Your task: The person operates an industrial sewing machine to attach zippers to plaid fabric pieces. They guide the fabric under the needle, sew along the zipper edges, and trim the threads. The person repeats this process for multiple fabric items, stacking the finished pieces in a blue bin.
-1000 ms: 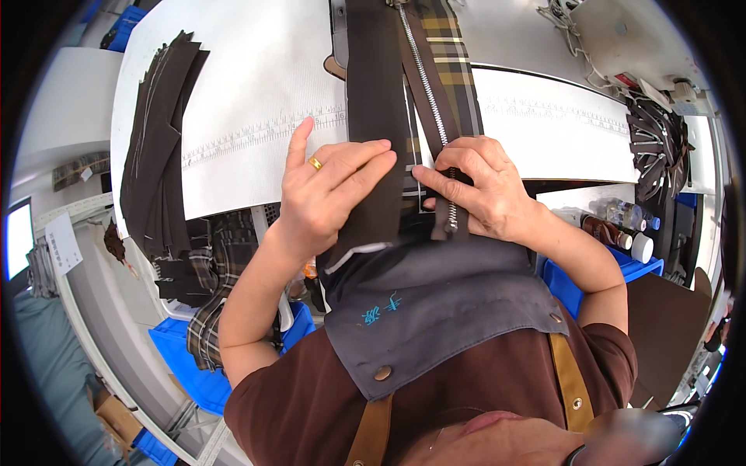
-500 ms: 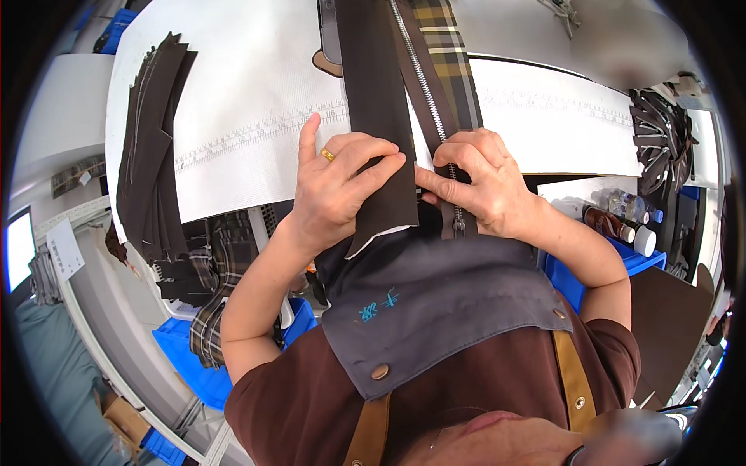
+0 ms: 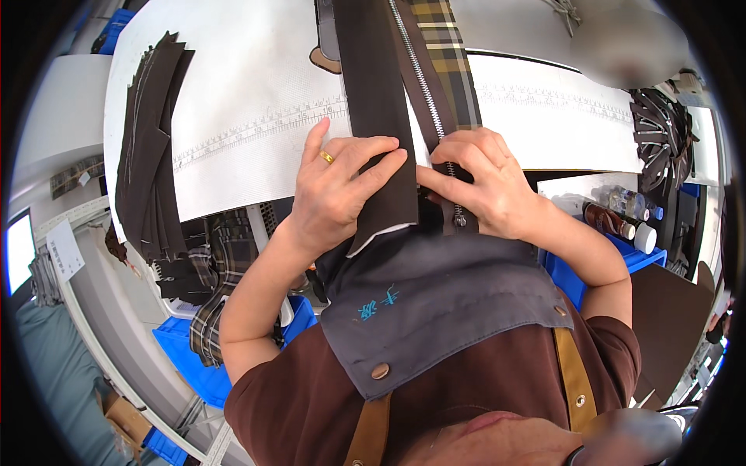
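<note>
A long dark brown fabric strip (image 3: 377, 93) runs down the table toward my body, its near end showing a white edge. My left hand (image 3: 332, 186), with a gold ring, pinches the strip near that end; one finger is lifted. Beside it lies a metal-toothed zipper (image 3: 420, 74) on brown tape, joined along a plaid fabric piece (image 3: 449, 70). My right hand (image 3: 489, 186) is closed over the zipper, fingers bent across the teeth and thumb reaching the strip's edge. The zipper slider (image 3: 460, 220) hangs just below that hand. My right fingertips are partly hidden.
On the white table (image 3: 241, 85) a printed ruler scale runs across. A pile of dark strips (image 3: 151, 155) lies at left; bundled zippers (image 3: 662, 140) hang at right. Bottles (image 3: 625, 203) stand near a blue bin (image 3: 567, 283). Plaid cloth (image 3: 214, 326) hangs lower left.
Very little differs. The lifted finger of my left hand has tilted slightly to the right, and both hands keep their places on the fabric and zipper.
</note>
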A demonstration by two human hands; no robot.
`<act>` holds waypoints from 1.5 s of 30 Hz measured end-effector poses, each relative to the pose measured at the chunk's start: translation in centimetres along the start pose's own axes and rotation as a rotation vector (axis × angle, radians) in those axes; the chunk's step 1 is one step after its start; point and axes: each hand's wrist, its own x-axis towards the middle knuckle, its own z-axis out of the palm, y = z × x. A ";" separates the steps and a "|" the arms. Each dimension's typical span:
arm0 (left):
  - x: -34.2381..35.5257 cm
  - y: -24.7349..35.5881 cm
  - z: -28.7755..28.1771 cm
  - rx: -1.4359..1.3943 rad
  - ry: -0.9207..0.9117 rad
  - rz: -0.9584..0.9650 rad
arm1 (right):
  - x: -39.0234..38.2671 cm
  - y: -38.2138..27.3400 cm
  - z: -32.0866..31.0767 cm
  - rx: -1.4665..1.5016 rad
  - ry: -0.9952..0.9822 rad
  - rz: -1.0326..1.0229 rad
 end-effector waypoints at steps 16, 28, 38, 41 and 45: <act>-0.6 -0.4 -0.3 -0.073 0.034 -0.040 | -0.3 -2.1 -0.2 -0.002 0.099 -0.045; -0.6 -0.2 -0.1 -0.061 0.030 -0.055 | 0.4 -2.6 0.7 -0.087 0.147 -0.118; -0.2 0.1 0.0 0.055 0.002 0.007 | 0.2 -2.3 1.3 -0.080 0.124 -0.140; 0.3 0.4 -1.2 0.056 -0.118 0.011 | 0.3 -2.3 0.3 0.003 0.038 -0.113; 0.8 0.4 -2.0 0.047 -0.216 0.018 | -0.1 -1.1 -1.4 0.153 -0.043 -0.022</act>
